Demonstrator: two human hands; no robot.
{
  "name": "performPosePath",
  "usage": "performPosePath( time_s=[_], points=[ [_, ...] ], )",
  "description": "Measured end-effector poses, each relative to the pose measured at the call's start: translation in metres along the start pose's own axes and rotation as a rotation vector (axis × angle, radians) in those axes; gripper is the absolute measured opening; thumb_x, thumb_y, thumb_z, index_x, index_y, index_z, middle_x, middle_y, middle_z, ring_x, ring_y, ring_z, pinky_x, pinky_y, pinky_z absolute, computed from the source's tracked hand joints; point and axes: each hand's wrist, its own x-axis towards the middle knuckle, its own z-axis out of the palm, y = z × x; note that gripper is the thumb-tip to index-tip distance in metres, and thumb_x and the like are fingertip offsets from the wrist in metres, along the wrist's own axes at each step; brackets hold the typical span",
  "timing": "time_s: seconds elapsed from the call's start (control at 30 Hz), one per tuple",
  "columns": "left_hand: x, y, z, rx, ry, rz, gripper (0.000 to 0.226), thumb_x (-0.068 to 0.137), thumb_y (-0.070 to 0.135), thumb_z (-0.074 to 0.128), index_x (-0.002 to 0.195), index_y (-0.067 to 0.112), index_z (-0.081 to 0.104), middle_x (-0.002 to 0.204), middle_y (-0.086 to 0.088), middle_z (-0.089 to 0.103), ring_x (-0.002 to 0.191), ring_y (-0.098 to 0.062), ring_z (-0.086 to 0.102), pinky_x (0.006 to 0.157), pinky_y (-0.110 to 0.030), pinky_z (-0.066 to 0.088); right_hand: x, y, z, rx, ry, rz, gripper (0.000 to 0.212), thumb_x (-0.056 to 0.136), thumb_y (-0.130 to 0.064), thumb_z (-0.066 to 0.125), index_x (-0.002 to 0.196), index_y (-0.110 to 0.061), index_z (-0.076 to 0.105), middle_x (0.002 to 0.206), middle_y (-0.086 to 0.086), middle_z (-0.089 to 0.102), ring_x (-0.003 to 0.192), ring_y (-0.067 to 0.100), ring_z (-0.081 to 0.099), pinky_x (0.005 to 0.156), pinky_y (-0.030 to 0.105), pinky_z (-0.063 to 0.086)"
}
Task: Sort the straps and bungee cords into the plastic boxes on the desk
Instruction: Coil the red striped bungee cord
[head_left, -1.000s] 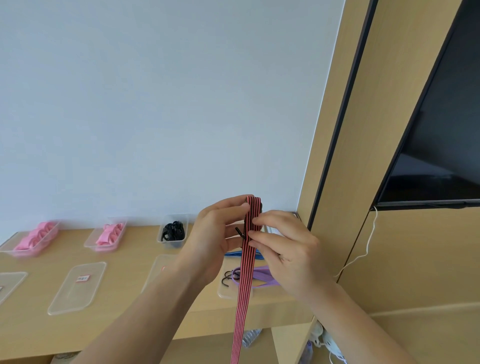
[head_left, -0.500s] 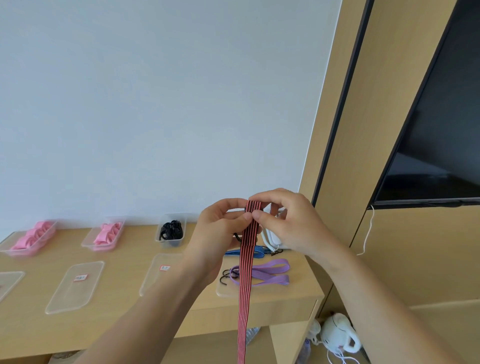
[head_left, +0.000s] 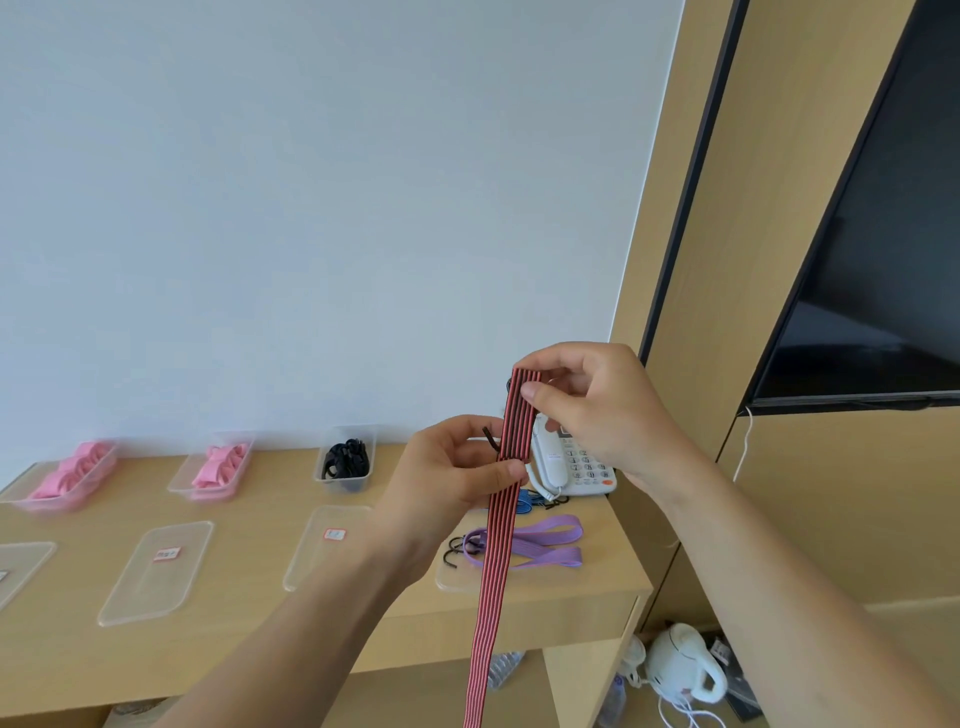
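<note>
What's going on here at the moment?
A person holds a red-and-black striped strap up in front of the desk: the right hand pinches its top end, the left hand pinches it lower down, and the rest hangs below the desk edge. It is not yet in any box. Two boxes at the back hold pink straps, a third box holds black cords. A purple strap lies on a lid near the telephone, with a blue cord behind it.
</note>
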Motion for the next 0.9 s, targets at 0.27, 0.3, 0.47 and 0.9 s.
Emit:
performPosePath(
  time_s=[0.27,0.3,0.47,0.9],
  points=[
    [0.003,-0.002,-0.001,-0.089,0.012,0.010,0.018,0.095,-0.001,0.065,0.111,-0.001,0.073,0.105,-0.024,0.076,0.085,-0.024,0.074,0.071,-0.032,0.061,0.002,0.000,0.004,-0.043,0.060,-0.121,0.030,0.089,-0.004,0.071,0.092,-0.034,0.073,0.086,-0.012,0.074,0.080,0.011,0.071,0.075,0.038,0.061],
    [0.004,-0.002,0.000,-0.093,0.028,0.007,0.017,0.096,-0.001,0.065,0.110,0.000,0.074,0.105,-0.024,0.076,0.085,-0.024,0.074,0.071,-0.031,0.061,0.001,0.000,0.006,-0.051,0.070,-0.147,0.029,0.088,-0.003,0.071,0.094,-0.032,0.073,0.089,-0.011,0.074,0.082,0.010,0.070,0.076,0.037,0.060],
    [0.008,-0.002,-0.002,-0.126,0.078,0.016,0.013,0.093,-0.002,0.068,0.103,0.000,0.075,0.090,-0.016,0.076,0.082,-0.026,0.072,0.072,-0.033,0.062,-0.006,-0.001,0.010,-0.090,0.100,-0.324,0.027,0.086,0.000,0.069,0.104,-0.019,0.077,0.099,-0.008,0.070,0.093,0.011,0.069,0.078,0.024,0.057],
    [0.017,-0.001,-0.001,-0.144,0.126,0.020,0.012,0.094,0.000,0.067,0.105,-0.001,0.074,0.090,-0.016,0.077,0.083,-0.029,0.073,0.079,-0.040,0.062,-0.032,0.008,0.022,-0.064,0.226,-0.498,0.019,0.088,-0.005,0.068,0.103,-0.011,0.078,0.099,-0.003,0.073,0.094,0.008,0.070,0.084,0.025,0.055]
  ],
)
